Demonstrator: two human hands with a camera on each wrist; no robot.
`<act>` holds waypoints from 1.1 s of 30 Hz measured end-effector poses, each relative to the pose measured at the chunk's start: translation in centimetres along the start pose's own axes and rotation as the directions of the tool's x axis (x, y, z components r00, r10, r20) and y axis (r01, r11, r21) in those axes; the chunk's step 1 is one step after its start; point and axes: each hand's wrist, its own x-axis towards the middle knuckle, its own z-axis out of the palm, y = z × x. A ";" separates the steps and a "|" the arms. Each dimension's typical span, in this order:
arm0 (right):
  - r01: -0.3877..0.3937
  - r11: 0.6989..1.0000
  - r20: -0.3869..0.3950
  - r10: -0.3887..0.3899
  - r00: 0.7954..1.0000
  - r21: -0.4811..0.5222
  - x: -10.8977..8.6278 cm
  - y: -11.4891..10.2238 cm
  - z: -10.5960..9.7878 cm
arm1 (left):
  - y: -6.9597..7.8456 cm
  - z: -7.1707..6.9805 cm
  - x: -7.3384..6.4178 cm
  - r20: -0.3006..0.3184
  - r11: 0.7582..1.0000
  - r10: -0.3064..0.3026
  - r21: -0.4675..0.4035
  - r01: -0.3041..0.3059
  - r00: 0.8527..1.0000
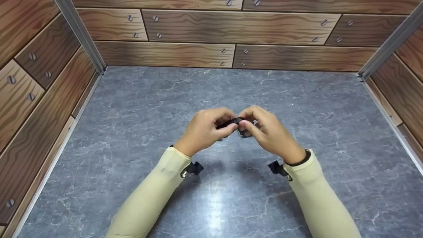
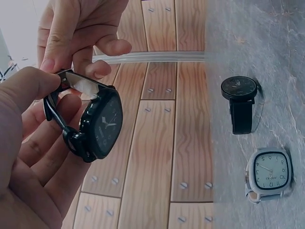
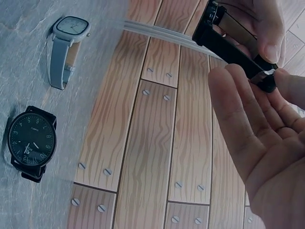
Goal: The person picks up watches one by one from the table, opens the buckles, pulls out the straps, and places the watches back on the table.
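A black wristwatch (image 2: 106,125) with a squarish dark face hangs between my hands, its strap bent into a loop. Thumb and fingers of my left hand (image 1: 208,127) pinch the strap close to its metal buckle (image 3: 261,76). My right hand (image 1: 266,130) meets the left at the same strap end, pinching it between thumb and fingers. In the head view the fingers cover most of the watch. The strap's pale inner side (image 2: 80,82) shows in the left wrist view.
On the grey marbled tabletop (image 1: 158,99) lie a round black watch (image 3: 32,140) and a white square-faced watch (image 3: 71,26) with a pale strap. Wood-patterned walls (image 1: 198,28) with metal corner posts enclose the back and sides.
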 end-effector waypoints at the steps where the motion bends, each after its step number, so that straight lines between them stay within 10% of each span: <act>1: 0.000 1.000 -0.004 0.000 1.000 0.005 0.0 0.0 0.0 | 0.0 0.0 0.0 -0.004 1.000 0.000 0.001 0.000 1.000; 17: 0.147 0.966 -0.018 -0.154 0.988 -0.212 -0.1 0.5 -0.7 | 0.2 0.0 -0.1 0.013 0.980 0.069 0.184 -0.070 0.998; 33: 0.135 0.961 -0.021 -0.144 0.989 -0.242 -0.2 0.8 -0.5 | -0.1 0.2 -0.1 0.035 0.959 0.098 0.264 -0.104 0.995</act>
